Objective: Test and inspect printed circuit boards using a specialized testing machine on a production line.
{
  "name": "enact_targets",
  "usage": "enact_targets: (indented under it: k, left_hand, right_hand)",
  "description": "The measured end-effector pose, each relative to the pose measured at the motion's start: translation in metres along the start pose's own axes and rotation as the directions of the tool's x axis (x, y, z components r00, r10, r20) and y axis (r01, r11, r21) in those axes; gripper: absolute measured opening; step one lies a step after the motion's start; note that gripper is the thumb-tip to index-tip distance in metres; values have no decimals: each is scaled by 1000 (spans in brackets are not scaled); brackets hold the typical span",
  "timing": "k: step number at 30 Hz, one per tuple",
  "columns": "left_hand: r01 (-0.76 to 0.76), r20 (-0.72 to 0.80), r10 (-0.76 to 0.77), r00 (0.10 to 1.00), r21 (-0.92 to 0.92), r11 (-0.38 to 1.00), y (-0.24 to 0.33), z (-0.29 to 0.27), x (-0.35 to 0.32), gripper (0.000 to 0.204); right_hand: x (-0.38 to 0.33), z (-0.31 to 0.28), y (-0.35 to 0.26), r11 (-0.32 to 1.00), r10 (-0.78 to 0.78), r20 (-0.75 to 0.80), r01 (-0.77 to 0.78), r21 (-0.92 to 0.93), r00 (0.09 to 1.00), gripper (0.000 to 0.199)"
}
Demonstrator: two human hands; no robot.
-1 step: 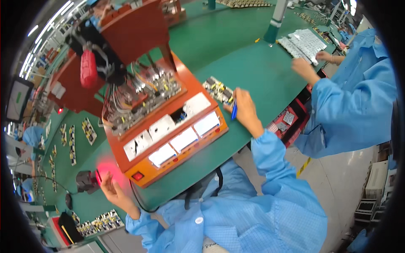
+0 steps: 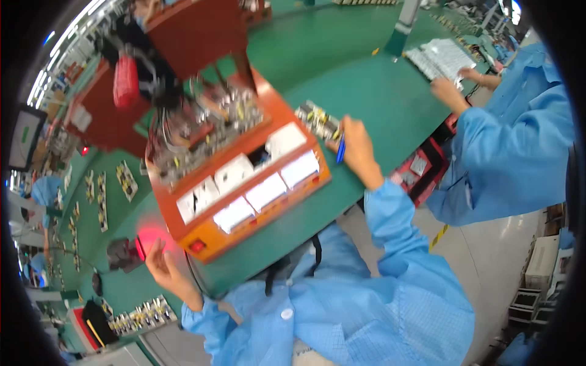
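My right hand [image 2: 359, 149] is closed round a blue pen [image 2: 341, 150], with its fingertips at the near end of a circuit board [image 2: 318, 120]. Whether they also grip the board I cannot tell. That board lies on the green table, right of an orange test box [image 2: 204, 249] with lit display windows. Left of the box, my left hand [image 2: 170, 271] is raised with its fingers apart and nothing in it. A dark scanner [image 2: 124, 254] beside it throws red light toward the fingers.
Wires and a red-handled clamp [image 2: 126, 82] stand over the box. Several circuit boards [image 2: 102, 201] lie on the table's left side, more in a row [image 2: 143, 317] at lower left. At right, a co-worker [image 2: 497, 152] handles a silvery sheet [image 2: 441, 59] near a red bin [image 2: 421, 171].
The view has shifted slightly and is blurrier. My hands keep nearly the same places by the board and the scanner. The co-worker's hands have moved a little to the right.
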State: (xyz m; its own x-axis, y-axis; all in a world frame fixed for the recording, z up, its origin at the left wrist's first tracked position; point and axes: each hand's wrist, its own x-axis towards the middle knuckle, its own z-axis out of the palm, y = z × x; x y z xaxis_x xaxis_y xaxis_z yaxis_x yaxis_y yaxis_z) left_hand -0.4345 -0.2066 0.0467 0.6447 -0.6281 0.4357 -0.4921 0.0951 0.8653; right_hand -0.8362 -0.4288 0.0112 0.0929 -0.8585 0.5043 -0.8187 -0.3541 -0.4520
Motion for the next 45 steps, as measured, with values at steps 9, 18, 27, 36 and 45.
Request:
enact_targets:
  k: [9, 18, 27, 36, 45]
  left_hand:
    - [-253, -72, 250, 966, -36, 967, 30, -26, 26, 19]
    - [-823, 2, 834, 551, -158, 545, 163, 41, 131, 42]
    - [-819, 398, 790, 467, -142, 556, 201, 70, 144, 39]
    - [-916, 347, 851, 394, 65, 397, 161, 60, 143, 38]
    - [-399, 322, 304, 897, 288, 871, 29, 27, -8, 25]
  right_hand:
    - [-24, -49, 2, 502, 346, 215, -374, 780, 913, 47]
    - [-70, -39, -120, 661, -601, 286, 262, 703, 746, 50]
    - [-83, -2, -163, 516, -856, 206, 752, 410, 475, 34]
    - [111, -67, -240, 495, -697, -478, 841, 218, 534, 38]
    - [164, -47, -273, 77, -689, -644, 918, 390, 331, 44]
